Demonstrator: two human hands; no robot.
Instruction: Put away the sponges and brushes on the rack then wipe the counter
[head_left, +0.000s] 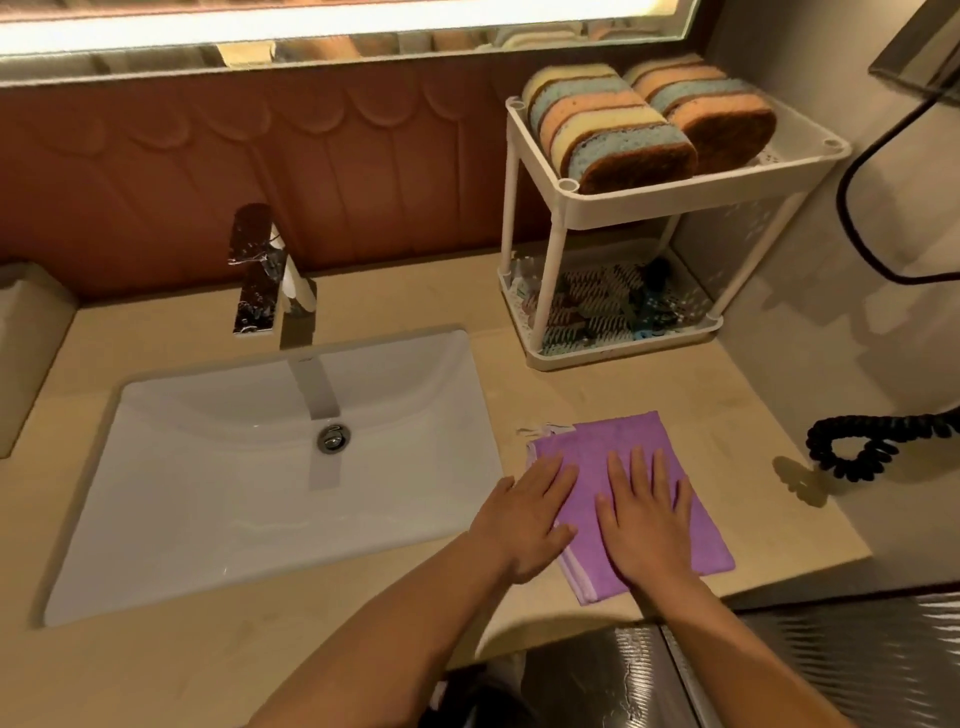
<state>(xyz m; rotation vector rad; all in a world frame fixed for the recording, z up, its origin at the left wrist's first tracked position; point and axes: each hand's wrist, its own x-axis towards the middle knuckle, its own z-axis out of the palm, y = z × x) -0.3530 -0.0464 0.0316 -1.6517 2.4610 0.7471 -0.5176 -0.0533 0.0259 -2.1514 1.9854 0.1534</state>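
Left hand (530, 519) and right hand (649, 525) side by side, fingers straight, flat on folded purple cloth (618, 441); beyond them white rack (675, 201), sponges (613, 130) above, brushes (582, 306) below

Head view, single: worn high, facing forward and steeply down, close over beige stone worktop (675, 395), white rectangular basin (208, 493) at left.

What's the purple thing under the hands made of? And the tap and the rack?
The cloth looks like soft fabric, matte, with a stitched pale edge. The tap looks like polished metal, since it mirrors its surroundings. The rack seems to be smooth off-white plastic, judging by its moulded, perforated shelves.
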